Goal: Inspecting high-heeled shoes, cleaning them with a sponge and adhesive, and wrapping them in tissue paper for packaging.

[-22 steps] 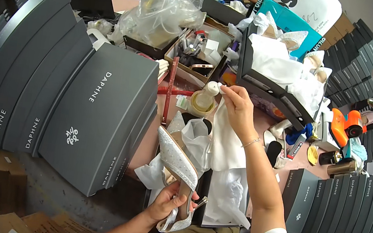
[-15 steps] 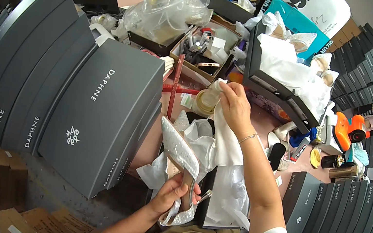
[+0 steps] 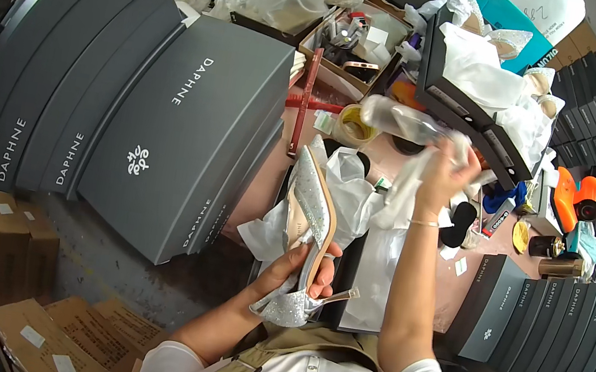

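My left hand [image 3: 298,267] grips a glittery silver high-heeled shoe [image 3: 305,223] by its heel end, toe pointing up and away. My right hand [image 3: 445,181] is raised over the pink table [image 3: 268,173], shut on crumpled white tissue paper [image 3: 407,157] that blurs with motion. More white tissue [image 3: 348,194] lies bunched between the two hands, over an open dark shoe box [image 3: 346,273] at the table's near edge.
Stacks of grey shoe boxes [image 3: 128,118] fill the left; more grey boxes [image 3: 551,323] stand at the right. A roll of tape [image 3: 356,123], a red ruler [image 3: 304,100], an open box of shoes in tissue [image 3: 487,91], an orange tool [image 3: 576,197] and brown cartons [image 3: 11,248] lie around.
My right hand has pulled the tissue up and to the right, away from the shoe. My left hand has raised the shoe, now clear of the tissue.
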{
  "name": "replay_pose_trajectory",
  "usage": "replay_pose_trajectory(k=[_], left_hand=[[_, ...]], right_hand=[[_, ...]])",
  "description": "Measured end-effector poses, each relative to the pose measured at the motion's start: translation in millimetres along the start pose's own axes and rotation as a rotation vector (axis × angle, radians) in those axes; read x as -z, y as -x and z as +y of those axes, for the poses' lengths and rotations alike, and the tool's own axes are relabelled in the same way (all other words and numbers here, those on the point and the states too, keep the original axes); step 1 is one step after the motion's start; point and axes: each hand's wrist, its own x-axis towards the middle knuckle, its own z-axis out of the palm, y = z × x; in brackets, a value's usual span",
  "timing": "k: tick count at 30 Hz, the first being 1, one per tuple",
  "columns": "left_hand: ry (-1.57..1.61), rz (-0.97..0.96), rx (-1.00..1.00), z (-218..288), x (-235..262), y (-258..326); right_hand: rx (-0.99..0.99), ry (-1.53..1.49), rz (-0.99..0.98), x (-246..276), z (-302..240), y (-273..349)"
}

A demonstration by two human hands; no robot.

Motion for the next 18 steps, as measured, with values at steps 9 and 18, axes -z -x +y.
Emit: replay_pose_trajectory(k=[9, 18], left_hand=[[-0.182, 0.076, 0.002, -4.1, -4.0, 4.2], [-0.166, 0.058, 0.060, -14.1, -11.4, 7.8]], right_hand=[[0.341, 0.503, -0.247, -21.5, 10.2, 0.8], [0.312, 0.752, -0.689, -43.9, 1.0, -27.7]])
